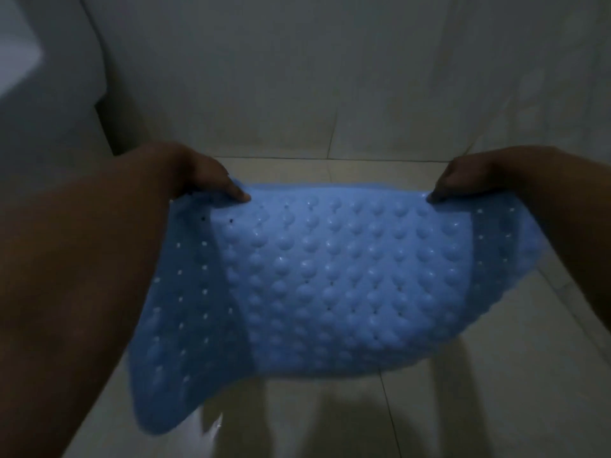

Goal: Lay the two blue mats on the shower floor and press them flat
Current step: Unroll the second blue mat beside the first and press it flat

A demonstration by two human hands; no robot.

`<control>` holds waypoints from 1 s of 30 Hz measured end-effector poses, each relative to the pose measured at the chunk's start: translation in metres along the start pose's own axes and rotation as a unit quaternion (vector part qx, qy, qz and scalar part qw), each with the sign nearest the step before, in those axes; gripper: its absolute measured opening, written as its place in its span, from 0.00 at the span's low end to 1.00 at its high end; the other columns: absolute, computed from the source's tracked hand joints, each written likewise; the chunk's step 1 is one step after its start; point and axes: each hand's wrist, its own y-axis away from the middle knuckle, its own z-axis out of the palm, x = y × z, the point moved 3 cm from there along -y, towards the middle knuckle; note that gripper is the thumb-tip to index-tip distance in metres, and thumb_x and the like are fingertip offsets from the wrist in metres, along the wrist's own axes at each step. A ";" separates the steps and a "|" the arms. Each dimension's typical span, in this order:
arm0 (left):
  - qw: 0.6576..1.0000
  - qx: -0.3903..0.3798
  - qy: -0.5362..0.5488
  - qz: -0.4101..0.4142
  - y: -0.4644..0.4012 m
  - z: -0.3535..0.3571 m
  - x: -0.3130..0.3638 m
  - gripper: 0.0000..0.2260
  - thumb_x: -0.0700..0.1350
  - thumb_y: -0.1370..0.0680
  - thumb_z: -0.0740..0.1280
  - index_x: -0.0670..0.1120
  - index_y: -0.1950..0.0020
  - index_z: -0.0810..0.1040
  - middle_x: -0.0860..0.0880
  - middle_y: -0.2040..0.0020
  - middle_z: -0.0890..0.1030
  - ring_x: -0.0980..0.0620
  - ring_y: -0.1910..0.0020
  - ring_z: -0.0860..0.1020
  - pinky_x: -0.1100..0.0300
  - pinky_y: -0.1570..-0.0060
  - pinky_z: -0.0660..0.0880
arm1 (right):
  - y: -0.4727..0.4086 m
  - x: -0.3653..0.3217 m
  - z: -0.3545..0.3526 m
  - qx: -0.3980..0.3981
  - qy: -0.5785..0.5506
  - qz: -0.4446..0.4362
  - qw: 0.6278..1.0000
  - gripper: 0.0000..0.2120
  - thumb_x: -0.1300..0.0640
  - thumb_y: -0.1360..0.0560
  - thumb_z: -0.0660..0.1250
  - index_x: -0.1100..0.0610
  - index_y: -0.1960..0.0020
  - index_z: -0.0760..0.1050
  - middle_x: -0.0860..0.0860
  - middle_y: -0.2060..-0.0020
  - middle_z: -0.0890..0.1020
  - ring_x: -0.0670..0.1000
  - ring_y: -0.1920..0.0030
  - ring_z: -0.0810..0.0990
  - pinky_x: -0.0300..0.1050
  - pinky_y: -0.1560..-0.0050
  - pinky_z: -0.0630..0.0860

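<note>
A blue mat [330,276] with rows of round bumps and small holes hangs in the air above the tiled shower floor [479,375]. My left hand [198,176] pinches its far left corner. My right hand [469,176] pinches its far right corner. The mat sags toward me between the two hands, and its left and right edges curl under. Only this one mat is in view. The light is dim.
Pale tiled walls [330,77] close off the back and right of the stall. A light-coloured fixture or ledge [49,77] stands at the left, close to my left arm. The glossy floor shows dark reflections below the mat.
</note>
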 end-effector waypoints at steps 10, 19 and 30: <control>0.960 0.196 -0.200 -0.017 -0.058 0.157 -0.108 0.38 0.70 0.25 0.65 0.52 0.20 0.62 0.44 0.21 0.64 0.39 0.22 0.62 0.41 0.26 0.62 | -0.051 -0.049 0.166 0.034 0.071 -0.025 0.997 0.34 0.33 0.24 0.65 0.44 0.23 0.63 0.54 0.22 0.64 0.61 0.24 0.64 0.69 0.26 0.58; 0.969 0.136 -0.206 0.001 -0.046 0.325 -0.169 0.47 0.81 0.29 0.46 0.60 0.21 0.29 0.48 0.22 0.24 0.40 0.22 0.27 0.36 0.23 0.35 | -0.012 -0.074 0.391 0.030 -0.170 0.113 0.978 0.55 0.14 0.36 0.41 0.44 0.21 0.28 0.55 0.21 0.28 0.60 0.21 0.29 0.74 0.26 0.34; 0.970 0.167 -0.175 -0.037 -0.022 0.359 -0.174 0.47 0.83 0.31 0.43 0.61 0.21 0.29 0.49 0.22 0.24 0.40 0.22 0.28 0.35 0.23 0.36 | -0.008 -0.026 0.387 0.140 -0.169 0.107 0.970 0.42 0.24 0.26 0.51 0.44 0.19 0.47 0.53 0.18 0.48 0.59 0.19 0.50 0.67 0.25 0.53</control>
